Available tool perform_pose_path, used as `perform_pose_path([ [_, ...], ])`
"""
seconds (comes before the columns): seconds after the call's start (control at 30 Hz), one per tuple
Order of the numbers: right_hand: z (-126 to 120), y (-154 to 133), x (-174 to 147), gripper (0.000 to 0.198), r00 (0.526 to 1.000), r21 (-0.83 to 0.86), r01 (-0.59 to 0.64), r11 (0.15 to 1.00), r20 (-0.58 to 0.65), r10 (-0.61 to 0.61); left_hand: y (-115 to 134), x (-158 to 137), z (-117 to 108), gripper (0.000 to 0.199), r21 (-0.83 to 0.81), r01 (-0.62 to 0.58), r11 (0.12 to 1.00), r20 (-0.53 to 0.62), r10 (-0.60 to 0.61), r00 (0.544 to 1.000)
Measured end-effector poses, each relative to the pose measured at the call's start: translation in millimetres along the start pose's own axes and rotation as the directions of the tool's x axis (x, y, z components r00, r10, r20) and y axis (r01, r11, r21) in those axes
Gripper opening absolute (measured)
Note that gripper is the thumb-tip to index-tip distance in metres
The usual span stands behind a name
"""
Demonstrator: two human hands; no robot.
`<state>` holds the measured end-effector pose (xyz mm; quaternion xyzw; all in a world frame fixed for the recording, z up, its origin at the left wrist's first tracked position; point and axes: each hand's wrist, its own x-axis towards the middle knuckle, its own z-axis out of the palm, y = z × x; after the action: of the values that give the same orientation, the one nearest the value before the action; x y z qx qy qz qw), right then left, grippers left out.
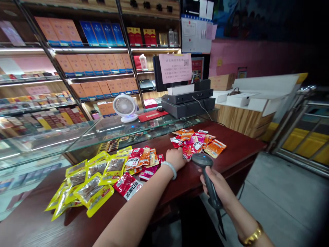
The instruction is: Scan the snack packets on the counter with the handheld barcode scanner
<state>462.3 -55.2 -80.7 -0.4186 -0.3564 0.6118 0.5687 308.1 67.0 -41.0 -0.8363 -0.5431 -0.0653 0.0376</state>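
My right hand (218, 185) is wrapped round the handle of a dark grey barcode scanner (202, 160), its cable hanging below. The scanner's head is just right of my left hand (176, 159), which reaches over the dark red table and touches a small red snack packet (189, 151). Its fingers curl down at the packet's near edge, and their tips are partly hidden. Beyond lies a pile of orange, red and pink packets (197, 138). Left of my forearm are yellow snack bags (94, 193) with clear windows, beside more red packets (128, 185).
Behind the table (239, 141) runs a glass display counter (102, 132) carrying a white fan (125, 107), a red folder (152, 116) and a black cash drawer (189, 105). Shelves of boxes (95, 63) line the back. A metal railing (303, 123) stands at the right.
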Motion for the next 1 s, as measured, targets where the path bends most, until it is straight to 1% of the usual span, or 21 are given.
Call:
perform_pose_path([
  [0.17,1,5,-3,0.05,1.0,-0.009,-0.009,1.0,0.0,0.009,-12,-16,-3,0.043,0.021,-0.046,0.999,0.059,0.045,0.997],
  [0.23,3,7,-6,0.05,1.0,-0.014,-0.008,1.0,0.012,0.009,-19,-21,-3,0.039,-0.02,-0.032,0.999,0.062,0.033,0.998],
  [0.27,4,7,-7,0.051,1.0,-0.014,-0.007,1.0,0.014,0.008,-23,-23,-4,0.036,-0.056,-0.004,0.998,0.054,0.007,0.998],
  [0.33,7,7,-10,0.051,1.0,-0.011,-0.006,1.0,0.017,0.006,-34,-26,-5,0.033,-0.154,0.089,0.984,0.026,-0.086,0.996],
  [0.4,11,5,-12,0.052,1.0,0.002,-0.003,1.0,0.025,0.003,-46,-30,-8,0.037,-0.285,0.181,0.941,-0.005,-0.19,0.982],
  [0.43,14,4,-14,0.052,0.999,0.008,0.0,1.0,0.034,-0.001,-52,-33,-9,0.038,-0.357,0.205,0.911,-0.012,-0.224,0.974],
  [0.5,21,0,-16,0.052,0.998,0.009,0.005,1.0,0.058,-0.006,-63,-42,-13,0.037,-0.485,0.204,0.851,-0.02,-0.244,0.969],
  [0.6,33,-7,-18,0.052,0.994,-0.008,0.019,1.0,0.111,-0.018,-71,-63,-19,0.034,-0.576,0.206,0.791,0.001,-0.251,0.968],
  [0.73,55,-11,-14,0.048,0.973,-0.029,0.018,0.999,0.233,-0.01,-73,-93,-24,0.032,-0.61,0.224,0.76,0.034,-0.258,0.966],
  [0.83,73,-6,-8,0.047,0.951,-0.065,0.007,0.998,0.308,0.014,-78,-112,-23,0.034,-0.596,0.215,0.774,0.003,-0.265,0.964],
  [0.9,82,-1,-5,0.047,0.937,-0.085,-0.002,0.996,0.349,0.031,-88,-127,-23,0.036,-0.581,0.228,0.781,-0.009,-0.287,0.958],
  [0.97,87,5,-3,0.047,0.923,-0.096,-0.02,0.995,0.381,0.055,-102,-145,-24,0.037,-0.547,0.294,0.784,-0.004,-0.354,0.935],
  [1.0,88,8,-3,0.047,0.917,-0.099,-0.031,0.995,0.394,0.068,-109,-154,-24,0.037,-0.513,0.346,0.785,-0.003,-0.405,0.914],
])
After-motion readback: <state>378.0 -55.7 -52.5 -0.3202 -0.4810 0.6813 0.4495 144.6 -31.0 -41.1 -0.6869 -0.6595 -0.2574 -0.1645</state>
